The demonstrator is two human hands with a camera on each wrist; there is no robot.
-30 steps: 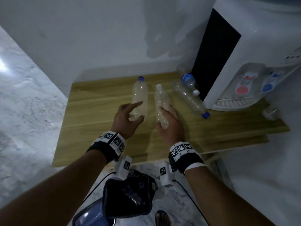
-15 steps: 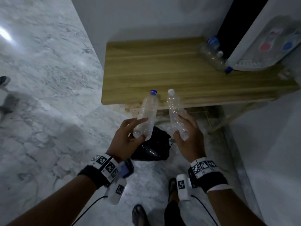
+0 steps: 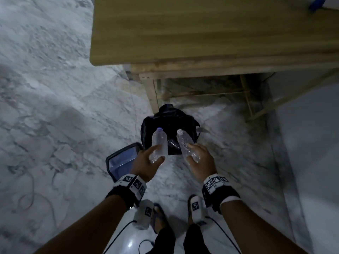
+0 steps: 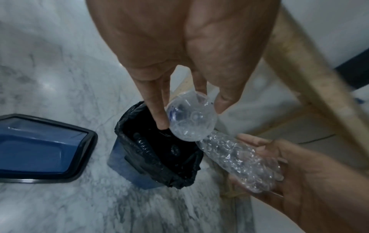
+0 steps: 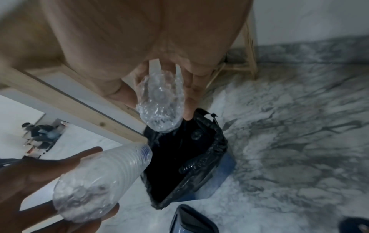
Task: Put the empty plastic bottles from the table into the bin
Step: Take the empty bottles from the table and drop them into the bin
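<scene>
My left hand (image 3: 146,162) grips a clear ribbed bottle with a blue cap (image 3: 159,143) by its base, cap pointing away over the bin. My right hand (image 3: 200,160) holds a crumpled clear bottle with a white cap (image 3: 187,145) the same way. Both bottles hang just above the open mouth of the blue bin with a black liner (image 3: 146,129), which stands on the floor in front of the table. In the left wrist view the ribbed bottle's base (image 4: 191,119) sits between my fingers (image 4: 159,113) and thumb, over the bin (image 4: 139,178). The right wrist view shows the crumpled bottle (image 5: 159,104) above the bin (image 5: 219,141).
The bin's blue lid (image 3: 121,160) lies on the marble floor to the left of the bin. The wooden table (image 3: 201,33) stands behind it, with a blue bottle cap (image 3: 314,4) at its far right. A white wall runs along the right. My feet in sandals (image 3: 159,217) are below.
Both hands have carried their bottles off the table, down and toward me, and now hold them over the bin. The head view has tilted down to the floor.
</scene>
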